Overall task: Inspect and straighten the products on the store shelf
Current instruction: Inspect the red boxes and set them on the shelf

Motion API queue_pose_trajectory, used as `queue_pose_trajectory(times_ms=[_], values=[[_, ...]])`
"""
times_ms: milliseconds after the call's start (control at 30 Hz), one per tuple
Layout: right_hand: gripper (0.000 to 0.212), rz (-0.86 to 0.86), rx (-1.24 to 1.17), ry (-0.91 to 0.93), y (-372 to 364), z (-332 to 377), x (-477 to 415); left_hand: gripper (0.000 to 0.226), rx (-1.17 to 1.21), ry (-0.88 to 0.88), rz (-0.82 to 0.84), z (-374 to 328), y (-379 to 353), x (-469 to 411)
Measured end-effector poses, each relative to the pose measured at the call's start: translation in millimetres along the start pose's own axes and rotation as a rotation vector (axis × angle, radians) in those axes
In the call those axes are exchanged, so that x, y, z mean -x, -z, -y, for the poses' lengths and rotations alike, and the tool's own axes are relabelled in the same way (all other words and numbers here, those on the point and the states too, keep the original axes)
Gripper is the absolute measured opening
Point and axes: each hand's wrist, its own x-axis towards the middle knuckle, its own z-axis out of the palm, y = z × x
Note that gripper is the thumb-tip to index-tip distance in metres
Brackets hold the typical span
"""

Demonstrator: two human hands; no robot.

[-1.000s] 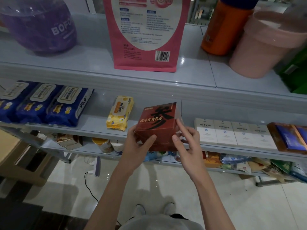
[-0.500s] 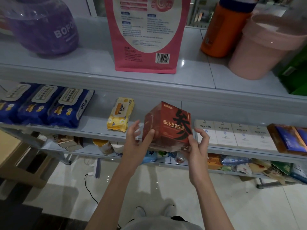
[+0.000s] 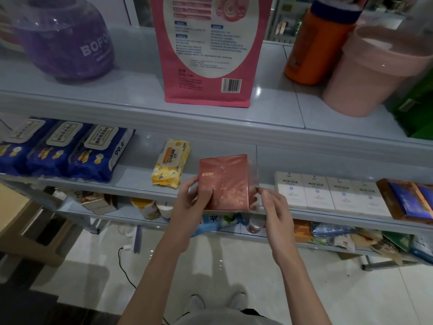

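grey shelf (image 3: 131,177) with wipe packs (image 3: 100,156)

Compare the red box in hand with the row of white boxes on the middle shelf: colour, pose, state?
The red box is dark red with a mostly plain face showing; the white boxes are cream with small printed labels. The red box is single, gripped between the left hand and right hand; the white boxes rest untouched, lined side by side. Both are rectangular cartons at the middle shelf.

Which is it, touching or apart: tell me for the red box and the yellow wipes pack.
Apart. The head view shows bare grey shelf between the red box, held by the left hand, and the yellow wipes pack.
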Motion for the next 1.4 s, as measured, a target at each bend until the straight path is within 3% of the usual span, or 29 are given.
queue_pose_trajectory(times_ms=[133, 667, 833, 967, 1267, 1400], values=[[0.062, 0.065, 0.053, 0.016, 2.0, -4.0, 1.0, 0.056, -0.096, -0.047, 0.023, -1.5, -3.7, 2.4], [0.033, 0.027, -0.075, 0.007, 1.1, -18.1, -1.1, 0.067, -0.282, -0.245, 0.003, 2.7, -5.4, 3.1], [0.032, 0.009, -0.081, 0.002, 1.1, -18.7, -2.3, 0.074, -0.309, -0.254, 0.013, 3.6, -5.5, 2.1], [0.035, 0.026, -0.084, 0.020, 1.1, -16.8, -1.9, 0.065, -0.283, -0.230, 0.018, 3.5, -7.4, 0.5], [0.052, 0.112, 0.063, 0.181, 0.5, -10.3, 1.8, 0.072, -0.102, -0.096, -0.018, 6.1, -6.5, -1.2], [0.060, 0.172, 0.110, 0.209, -1.4, -6.5, 3.5, 0.058, -0.124, -0.107, -0.033, 4.0, -2.8, -0.7]])
